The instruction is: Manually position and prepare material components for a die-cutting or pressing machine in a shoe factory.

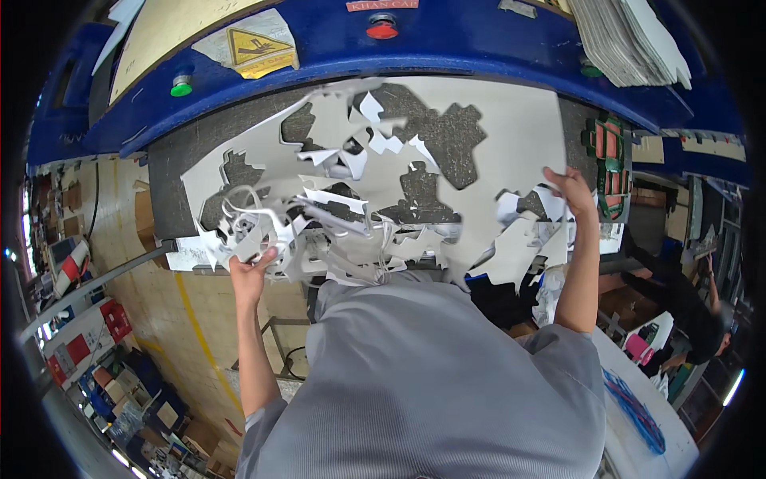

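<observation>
Evidently handling a cut-out white sheet [519, 120] over a dark, speckled board [171, 152], a person is working with both hands apart. The left hand [251, 270] is pinching tangled strips [259, 239], fingers nearly closed; the right hand [573, 191] is lying partly spread at the sheet's right edge, its hold impossible to confirm. Managing the sheet is seemingly the step underway, the next move probably calling for even support on both sides. Smooth, limp-looking material is framing jagged, stepped openings, while thin ribbons are looping beside them.
</observation>
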Tool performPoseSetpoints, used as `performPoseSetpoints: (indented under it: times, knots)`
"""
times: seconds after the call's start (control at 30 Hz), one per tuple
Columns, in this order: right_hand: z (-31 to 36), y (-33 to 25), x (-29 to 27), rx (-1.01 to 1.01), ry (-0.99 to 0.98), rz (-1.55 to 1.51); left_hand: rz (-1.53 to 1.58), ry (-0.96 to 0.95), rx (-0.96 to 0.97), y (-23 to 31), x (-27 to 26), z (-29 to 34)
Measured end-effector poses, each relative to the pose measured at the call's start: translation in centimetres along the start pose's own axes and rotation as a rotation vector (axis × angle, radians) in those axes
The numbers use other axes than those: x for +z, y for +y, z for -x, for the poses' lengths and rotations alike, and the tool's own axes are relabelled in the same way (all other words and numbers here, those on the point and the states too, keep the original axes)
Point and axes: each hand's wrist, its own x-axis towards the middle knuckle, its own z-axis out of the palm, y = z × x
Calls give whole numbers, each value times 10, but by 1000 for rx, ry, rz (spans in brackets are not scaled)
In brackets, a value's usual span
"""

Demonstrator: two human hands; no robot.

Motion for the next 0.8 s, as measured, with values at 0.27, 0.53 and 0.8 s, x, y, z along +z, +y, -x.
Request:
performPoseSetpoints:
  times: [0.27, 0.53, 0.8]
  knots:
    - [92, 0, 180, -277, 26, -51, -338, -170, 896, 103, 114, -17]
    - [175, -35, 234, -216, -22, -82, -305, -647, 623, 156, 172, -13]
    - [208, -49, 321, -409, 240, -170, -737, -1015, 933, 191, 155, -10]
